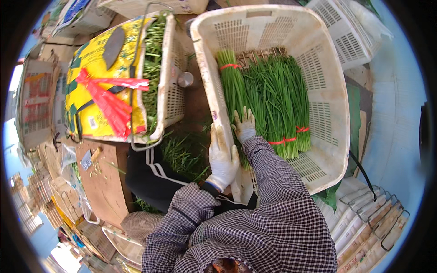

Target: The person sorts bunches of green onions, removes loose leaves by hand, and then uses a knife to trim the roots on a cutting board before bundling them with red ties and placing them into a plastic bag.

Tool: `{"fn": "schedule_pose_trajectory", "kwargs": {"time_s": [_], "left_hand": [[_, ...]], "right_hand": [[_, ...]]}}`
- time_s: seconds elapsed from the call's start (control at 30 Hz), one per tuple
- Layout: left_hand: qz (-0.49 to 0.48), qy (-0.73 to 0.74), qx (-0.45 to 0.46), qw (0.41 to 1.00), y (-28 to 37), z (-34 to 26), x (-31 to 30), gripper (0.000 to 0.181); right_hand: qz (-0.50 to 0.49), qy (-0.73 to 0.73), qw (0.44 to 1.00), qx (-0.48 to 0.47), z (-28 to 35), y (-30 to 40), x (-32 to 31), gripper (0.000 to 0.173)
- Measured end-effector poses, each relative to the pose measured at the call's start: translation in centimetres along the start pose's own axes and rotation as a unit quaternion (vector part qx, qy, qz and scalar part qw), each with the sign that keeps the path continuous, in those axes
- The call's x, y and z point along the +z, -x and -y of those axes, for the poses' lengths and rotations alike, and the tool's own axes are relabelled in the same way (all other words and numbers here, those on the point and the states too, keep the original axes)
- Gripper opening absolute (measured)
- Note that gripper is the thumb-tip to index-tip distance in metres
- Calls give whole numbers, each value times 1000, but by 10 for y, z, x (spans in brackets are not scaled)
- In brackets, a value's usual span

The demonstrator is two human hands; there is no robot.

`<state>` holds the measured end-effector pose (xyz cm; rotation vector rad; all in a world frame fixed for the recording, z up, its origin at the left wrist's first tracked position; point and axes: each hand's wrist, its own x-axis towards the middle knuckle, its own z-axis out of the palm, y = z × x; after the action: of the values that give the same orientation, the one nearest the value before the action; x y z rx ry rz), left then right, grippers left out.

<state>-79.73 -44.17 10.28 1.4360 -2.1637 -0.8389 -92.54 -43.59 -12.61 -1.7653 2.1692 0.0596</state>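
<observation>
My left hand (222, 160), in a stained white glove, lies against the near left rim of a large white plastic crate (333, 85). Its fingers are straight and its thumb stands apart. Inside the crate, my gloved right hand (245, 125) presses flat with spread fingers on a bundle of green garlic chives (235, 90) along the left wall. That bundle has a red tie (230, 66) near its far, pale end. Beside it lie more chive bundles (278, 95), their pale ends towards me with red ties (282, 141). My right hand and sleeve hide part of the near left corner.
Left stands another crate (167, 78) of greens, topped by a yellow sack (99, 68) with a dark blade (114, 47) and red plastic strips (111, 105). A metal can (185, 79) sits between the crates. A cleaver (89, 158) lies on a brown board (102, 184). Loose leaves (186, 153) cover the floor.
</observation>
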Motion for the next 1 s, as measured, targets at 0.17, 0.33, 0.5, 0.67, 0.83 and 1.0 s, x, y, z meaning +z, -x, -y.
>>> {"fn": "schedule_pose_trajectory", "kwargs": {"time_s": [0.17, 0.33, 0.5, 0.67, 0.83, 1.0], "left_hand": [[11, -68, 47, 996, 11, 6, -16, 76], [-80, 14, 89, 993, 48, 9, -131, 45], [-340, 107, -186, 916, 141, 127, -228, 14], [-327, 1, -327, 887, 182, 244, -224, 33], [-171, -54, -383, 906, 131, 252, -227, 59], [-6, -270, -248, 930, 181, 304, -156, 45]], "right_hand": [[57, 46, 996, 54, 9, 11, -22, 73], [105, 168, 980, -6, 21, 59, -102, 53], [-283, -89, 940, -171, 74, 82, -230, 21], [-233, -366, 868, -242, 196, 19, -314, 23], [-280, -107, 933, -199, 217, -129, -308, 33], [-128, 114, 977, -124, 240, -173, -287, 35]]}}
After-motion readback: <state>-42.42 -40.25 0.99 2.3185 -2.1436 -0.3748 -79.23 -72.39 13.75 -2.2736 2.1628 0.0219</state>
